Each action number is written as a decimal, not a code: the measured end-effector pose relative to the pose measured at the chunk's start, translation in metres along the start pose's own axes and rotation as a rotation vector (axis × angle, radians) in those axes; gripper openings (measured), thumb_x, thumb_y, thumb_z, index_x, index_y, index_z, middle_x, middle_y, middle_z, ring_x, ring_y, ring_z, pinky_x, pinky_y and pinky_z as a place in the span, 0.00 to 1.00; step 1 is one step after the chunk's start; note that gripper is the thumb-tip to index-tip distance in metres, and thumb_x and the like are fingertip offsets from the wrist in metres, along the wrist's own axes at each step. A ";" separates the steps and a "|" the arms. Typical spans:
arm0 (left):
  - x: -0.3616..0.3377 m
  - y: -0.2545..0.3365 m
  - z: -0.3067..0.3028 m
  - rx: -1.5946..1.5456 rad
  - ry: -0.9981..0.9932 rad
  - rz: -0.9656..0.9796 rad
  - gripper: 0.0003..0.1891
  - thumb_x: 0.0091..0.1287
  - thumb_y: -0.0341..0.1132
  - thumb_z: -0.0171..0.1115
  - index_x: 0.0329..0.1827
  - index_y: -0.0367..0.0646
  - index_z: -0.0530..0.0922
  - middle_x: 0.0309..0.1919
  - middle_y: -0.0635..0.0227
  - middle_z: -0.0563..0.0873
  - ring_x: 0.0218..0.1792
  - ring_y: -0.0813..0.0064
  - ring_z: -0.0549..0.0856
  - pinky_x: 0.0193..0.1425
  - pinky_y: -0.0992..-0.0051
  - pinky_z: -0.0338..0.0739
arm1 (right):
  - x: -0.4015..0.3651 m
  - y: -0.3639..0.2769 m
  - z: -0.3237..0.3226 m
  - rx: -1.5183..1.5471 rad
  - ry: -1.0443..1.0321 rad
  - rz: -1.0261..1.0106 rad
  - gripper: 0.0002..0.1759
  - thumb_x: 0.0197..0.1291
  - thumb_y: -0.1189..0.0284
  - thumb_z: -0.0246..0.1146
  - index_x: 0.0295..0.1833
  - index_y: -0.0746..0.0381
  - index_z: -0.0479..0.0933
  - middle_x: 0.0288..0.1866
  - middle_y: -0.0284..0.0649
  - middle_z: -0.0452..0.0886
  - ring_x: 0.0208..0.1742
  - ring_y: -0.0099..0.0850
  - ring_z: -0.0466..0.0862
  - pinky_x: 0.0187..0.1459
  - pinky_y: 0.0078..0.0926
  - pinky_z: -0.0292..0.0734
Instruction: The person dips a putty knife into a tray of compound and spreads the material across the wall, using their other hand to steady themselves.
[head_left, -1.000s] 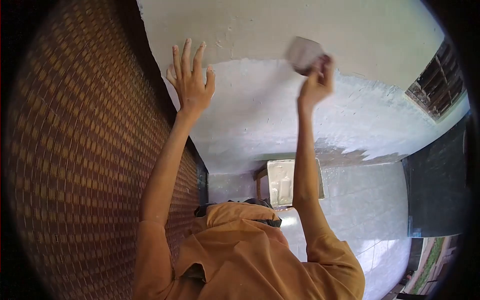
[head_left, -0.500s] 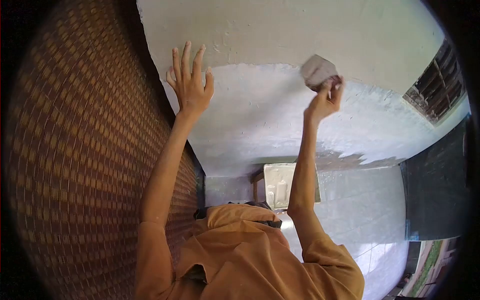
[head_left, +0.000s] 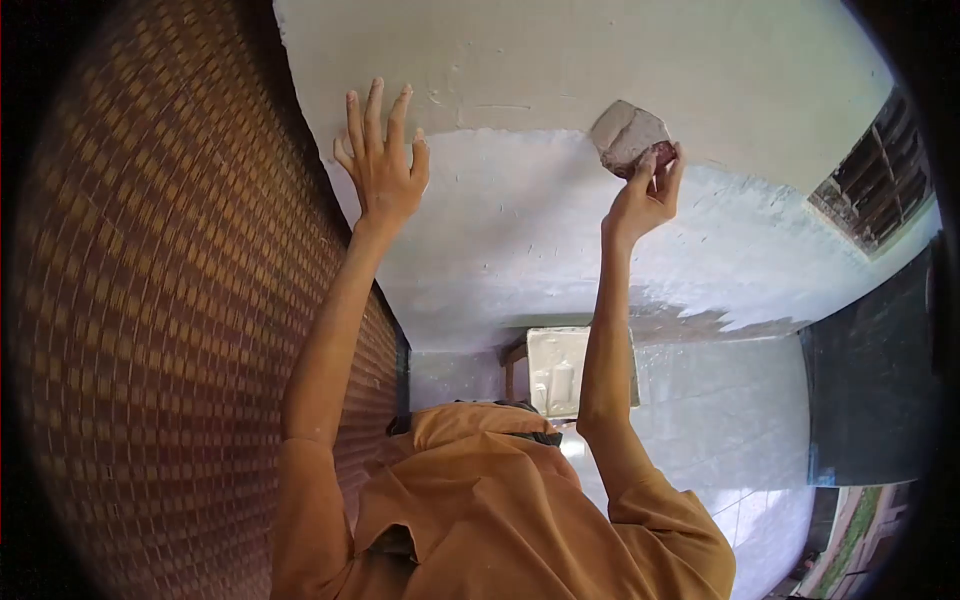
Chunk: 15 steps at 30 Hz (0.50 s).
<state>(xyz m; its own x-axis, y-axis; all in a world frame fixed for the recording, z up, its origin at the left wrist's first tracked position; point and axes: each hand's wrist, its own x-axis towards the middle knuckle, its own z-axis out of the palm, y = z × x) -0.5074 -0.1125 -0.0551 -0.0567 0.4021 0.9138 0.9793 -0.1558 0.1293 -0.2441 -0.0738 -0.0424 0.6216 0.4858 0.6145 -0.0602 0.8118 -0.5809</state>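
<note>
My left hand [head_left: 383,180] lies at the left end of the pale wall [head_left: 480,200], fingers spread and pointing up, nothing in it. A putty knife [head_left: 630,135] with a broad grey blade smeared with filler is in my right hand [head_left: 640,205], thumb and fingers closed around its reddish handle. Its blade overlaps the wall where the smooth, creamy upper coat meets the whiter area below. Faint ridges and short marks show in the coat between my two hands.
A woven brown panel [head_left: 160,330] rises close on my left. Below the wall, a white tray-like surface [head_left: 560,350] rests on a wooden support [head_left: 514,365]. A latticed vent opening [head_left: 880,170] is at the right, above a dark panel [head_left: 865,370]. Pale tiles [head_left: 720,420] cover the floor.
My right hand has shifted slightly left with the putty knife, and the blade has turned a little. A short new line shows in the coat left of it. My left hand stays in place.
</note>
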 end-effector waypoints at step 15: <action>0.006 -0.004 0.014 -0.026 0.057 0.024 0.29 0.67 0.41 0.53 0.73 0.56 0.63 0.75 0.63 0.57 0.76 0.54 0.50 0.69 0.47 0.46 | 0.006 0.005 0.022 0.029 -0.071 -0.031 0.18 0.68 0.80 0.54 0.62 0.70 0.71 0.54 0.46 0.80 0.49 0.29 0.82 0.44 0.26 0.82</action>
<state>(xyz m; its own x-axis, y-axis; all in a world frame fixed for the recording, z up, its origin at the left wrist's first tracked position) -0.5086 -0.0973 -0.0553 -0.0452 0.3458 0.9372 0.9751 -0.1884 0.1166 -0.2577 -0.0600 -0.0299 0.5667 0.4810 0.6690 -0.0652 0.8355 -0.5455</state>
